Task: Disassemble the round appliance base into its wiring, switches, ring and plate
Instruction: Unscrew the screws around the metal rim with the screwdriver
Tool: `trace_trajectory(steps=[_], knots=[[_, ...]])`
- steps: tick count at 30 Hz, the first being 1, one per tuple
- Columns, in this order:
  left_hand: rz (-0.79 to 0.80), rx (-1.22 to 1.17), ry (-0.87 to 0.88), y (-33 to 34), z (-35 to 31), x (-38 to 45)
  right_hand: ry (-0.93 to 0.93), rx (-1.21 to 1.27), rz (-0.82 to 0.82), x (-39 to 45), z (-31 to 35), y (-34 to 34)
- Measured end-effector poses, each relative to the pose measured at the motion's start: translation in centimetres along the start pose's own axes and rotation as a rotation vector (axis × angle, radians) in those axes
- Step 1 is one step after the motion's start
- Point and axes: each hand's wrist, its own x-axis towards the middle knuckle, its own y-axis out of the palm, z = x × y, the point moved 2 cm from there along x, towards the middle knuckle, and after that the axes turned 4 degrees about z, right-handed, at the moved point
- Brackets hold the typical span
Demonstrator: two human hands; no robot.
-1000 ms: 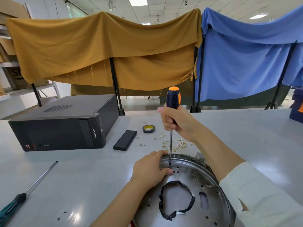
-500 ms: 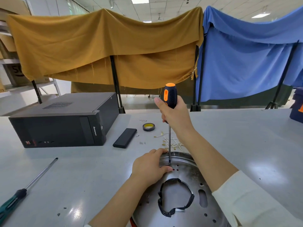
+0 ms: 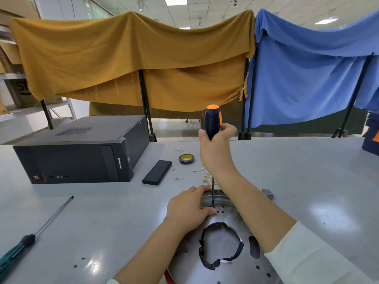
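A spare screwdriver (image 3: 30, 238) lies far left; your left hand (image 3: 187, 210) grips the rim of the metal base (image 3: 231, 265) lying near you on the table (image 3: 102, 222); your right hand (image 3: 215, 152) clasps an upright screwdriver (image 3: 212, 124), tip on the base.

Single head-worn wide-angle view, facing forward and down, close over the table (image 3: 307, 181)
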Motion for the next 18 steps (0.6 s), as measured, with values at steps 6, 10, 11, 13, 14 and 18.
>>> trace_trajectory(steps=[6, 10, 11, 13, 14, 18], knots=[[-0.005, -0.006, 0.005, 0.1, 0.2, 0.1, 0.092, -0.140, 0.110, 0.9, -0.2, -0.8], [-0.006, -0.002, 0.008, 0.1, 0.1, 0.0, 0.055, -0.061, 0.066, 0.9, -0.4, -1.4], [-0.005, 0.000, 0.010, 0.1, 0.1, 0.1, 0.057, -0.028, 0.036, 0.9, -0.5, -1.5], [-0.003, 0.002, 0.011, 0.0, 0.1, 0.1, 0.109, 0.123, 0.050, 1.3, -0.7, -2.0], [-0.002, 0.003, 0.011, 0.0, 0.1, 0.0, 0.150, 0.213, 0.131, 1.6, -0.8, -2.2], [-0.004, 0.014, 0.008, -0.1, 0.1, -0.1, 0.205, 0.299, 0.471, 2.4, -0.8, -3.0]])
